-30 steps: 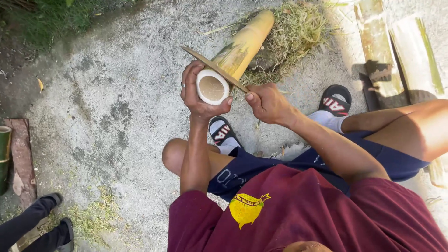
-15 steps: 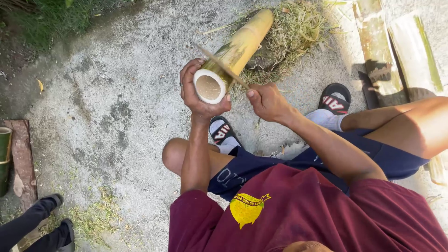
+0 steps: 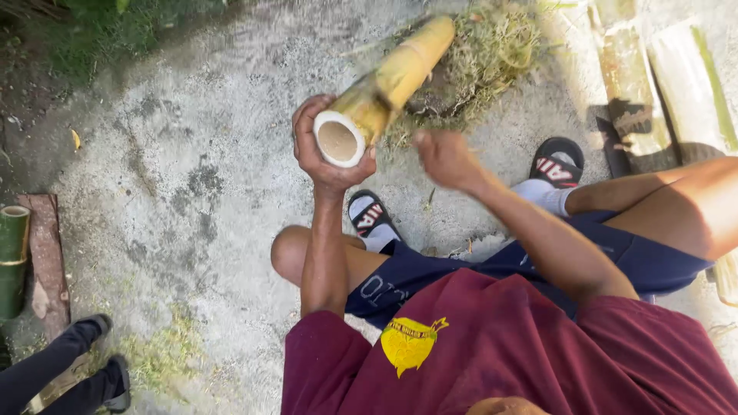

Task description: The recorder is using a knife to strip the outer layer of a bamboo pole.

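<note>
A yellow-green bamboo section (image 3: 384,84) is slanting across the upper middle of the view, its cut, hollow end facing the camera and its far end pointing toward two o'clock, where it is lying against a heap of dry grass and shavings (image 3: 492,54). The left hand (image 3: 323,154) is wrapping around the cut end from below, fingers curled closed on the pale rim and holding it up off the concrete ground (image 3: 192,154). The right hand (image 3: 444,157) is hovering just beside the bamboo section at four o'clock from the cut end, blurred, so whether it is clenched or loose I cannot tell; it is not touching the bamboo. Below the hands, the person is sitting in a maroon shirt (image 3: 500,353) and dark blue shorts (image 3: 461,269), with black sandals (image 3: 557,161) over white socks resting on the ground. At one to two o'clock split bamboo slabs (image 3: 669,84) are lying flat. At nine o'clock a short green bamboo piece (image 3: 14,253) is standing beside a reddish plank (image 3: 48,261), and at seven o'clock another person's dark-clad legs (image 3: 61,369) are showing.
</note>
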